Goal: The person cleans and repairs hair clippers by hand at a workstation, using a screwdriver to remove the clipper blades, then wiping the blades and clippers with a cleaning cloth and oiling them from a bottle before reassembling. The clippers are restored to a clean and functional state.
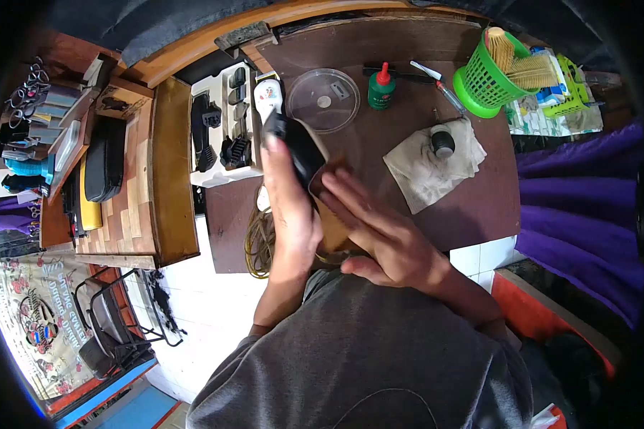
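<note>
A black object, apparently a hair clipper (pixel 304 152), is gripped in my left hand (pixel 290 204), which is wrapped round it with the thumb up along its near side. My right hand (pixel 388 239) touches its right side with fingers stretched and pressed together over a brown piece (pixel 334 220), whose shape is partly hidden. A white clipper (pixel 268 96) lies behind my left hand. To the right, a small dark round container (pixel 442 144) sits on a stained white cloth (pixel 434 168). The clear round lid (pixel 324 101) lies flat near the back.
On the brown table (pixel 479 207) stand a green bottle with a red tip (pixel 382 89) and a green basket of brushes (pixel 488 77). A white tray (pixel 225 121) holds black clipper parts. Coiled cable (pixel 260 243) hangs near the front edge. A folding chair (pixel 114 322) stands at left.
</note>
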Demonstrator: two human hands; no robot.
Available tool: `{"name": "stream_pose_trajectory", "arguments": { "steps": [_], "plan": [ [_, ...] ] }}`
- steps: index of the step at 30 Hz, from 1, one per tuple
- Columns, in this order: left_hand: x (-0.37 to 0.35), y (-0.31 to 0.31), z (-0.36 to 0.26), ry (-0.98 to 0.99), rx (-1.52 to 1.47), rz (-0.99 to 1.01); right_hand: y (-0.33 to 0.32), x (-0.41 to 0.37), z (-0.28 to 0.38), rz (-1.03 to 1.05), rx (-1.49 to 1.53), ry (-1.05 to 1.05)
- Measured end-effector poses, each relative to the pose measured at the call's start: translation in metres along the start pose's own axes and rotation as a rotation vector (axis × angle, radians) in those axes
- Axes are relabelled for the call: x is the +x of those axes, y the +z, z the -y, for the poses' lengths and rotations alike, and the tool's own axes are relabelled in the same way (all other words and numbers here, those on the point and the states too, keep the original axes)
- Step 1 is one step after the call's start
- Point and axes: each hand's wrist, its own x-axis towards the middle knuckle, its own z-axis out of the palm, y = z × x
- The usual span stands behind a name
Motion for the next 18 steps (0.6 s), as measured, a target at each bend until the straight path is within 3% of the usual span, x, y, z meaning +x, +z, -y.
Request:
{"name": "stream_pose_trajectory", "arguments": {
  "steps": [4,7,8,11,15,16,18],
  "plan": [
    [-0.025,0.013,0.011,0.187,0.188,0.062,-0.003,0.027,0.004,-0.056,-0.116,0.083],
    [-0.013,0.016,-0.007,-0.036,-0.089,0.104,0.000,0.021,0.006,-0.041,-0.173,0.073],
    [-0.002,-0.004,-0.002,-0.121,-0.011,0.071,0.001,0.012,0.008,0.005,-0.141,0.059],
    [0.008,0.008,-0.020,0.055,0.099,-0.162,0.000,0.000,0.011,0.026,-0.090,0.051],
    [0.011,0.014,-0.019,0.000,-0.018,-0.217,0.001,0.005,0.010,-0.046,0.019,0.055],
    [0.008,0.010,-0.020,-0.075,-0.097,-0.087,0.000,0.009,0.011,-0.050,0.003,0.012],
    [-0.008,0.026,-0.025,-0.004,-0.038,-0.065,-0.003,0.022,0.017,-0.087,0.053,0.007]
  ]
}}
